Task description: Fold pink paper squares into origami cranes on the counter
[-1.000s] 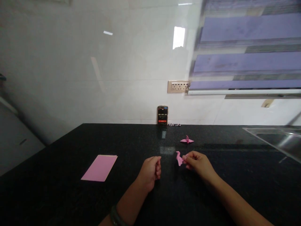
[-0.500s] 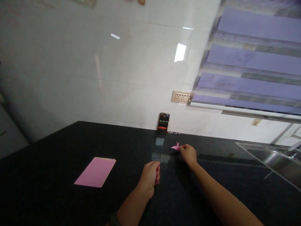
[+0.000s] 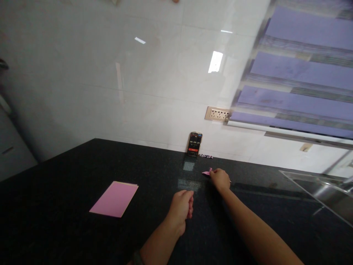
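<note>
A small folded pink paper crane (image 3: 206, 173) is at the back of the dark counter, just in front of the phone. My right hand (image 3: 220, 179) pinches it at its right side, and the fingers cover part of it. Whether the crane touches the counter I cannot tell. Nearer to me, my left hand (image 3: 182, 206) is curled into a loose fist over the counter, thumb on top, with nothing showing in it. To its left lies a stack of pink paper (image 3: 114, 200) with a thin yellow edge.
A phone (image 3: 194, 144) showing a timer leans upright against the tiled wall, a beaded strap (image 3: 206, 156) beside it. A steel sink (image 3: 328, 195) is set into the counter (image 3: 154, 165) at the right. Above are a wall socket (image 3: 217, 114) and a purple striped blind (image 3: 298, 70).
My right hand has shifted slightly over the paper crane and covers more of it. The whole view has swung a little to the left. My left hand stays curled.
</note>
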`<state>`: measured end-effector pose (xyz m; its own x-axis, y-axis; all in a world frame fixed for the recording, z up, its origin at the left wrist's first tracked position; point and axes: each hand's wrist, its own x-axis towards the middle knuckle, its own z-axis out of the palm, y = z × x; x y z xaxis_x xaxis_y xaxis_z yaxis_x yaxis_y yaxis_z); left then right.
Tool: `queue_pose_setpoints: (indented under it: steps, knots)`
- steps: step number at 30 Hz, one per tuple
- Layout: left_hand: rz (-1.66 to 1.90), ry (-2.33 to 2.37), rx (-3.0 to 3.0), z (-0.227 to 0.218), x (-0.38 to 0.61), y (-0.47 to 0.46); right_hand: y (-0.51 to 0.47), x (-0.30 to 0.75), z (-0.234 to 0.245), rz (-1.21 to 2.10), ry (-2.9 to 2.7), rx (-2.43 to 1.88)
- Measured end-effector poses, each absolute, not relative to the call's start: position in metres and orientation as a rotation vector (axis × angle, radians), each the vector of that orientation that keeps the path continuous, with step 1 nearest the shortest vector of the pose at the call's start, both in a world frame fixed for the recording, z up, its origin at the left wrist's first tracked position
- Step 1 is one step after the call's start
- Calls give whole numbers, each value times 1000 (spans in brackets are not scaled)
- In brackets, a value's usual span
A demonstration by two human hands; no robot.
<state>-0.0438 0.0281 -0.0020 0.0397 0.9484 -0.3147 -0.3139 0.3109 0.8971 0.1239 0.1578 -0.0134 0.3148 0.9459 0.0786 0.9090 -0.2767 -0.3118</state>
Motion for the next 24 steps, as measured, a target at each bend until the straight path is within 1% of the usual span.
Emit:
queue_pose_setpoints:
  steps: [6,10,17,20,23,24]
  knots:
    - [1123,1119,738,-2,-43,29,153,125,-10,167,-1739,-2235]
    - [1134,1120,746,0,-43,28,133,120,-5,184,-1856,-2108]
    - [1140,1128,784,-1,-41,30,29,97,-2,289,-2243,-1643]
    - [1136,1140,822,-4,-38,32,-6,99,-5,278,-2462,-1328]
    - [1131,1167,879,-6,-33,32,-15,106,-12,437,-2433,-1282]
    - [1125,1176,905,-6,-30,32,-14,109,-14,538,-2424,-1256]
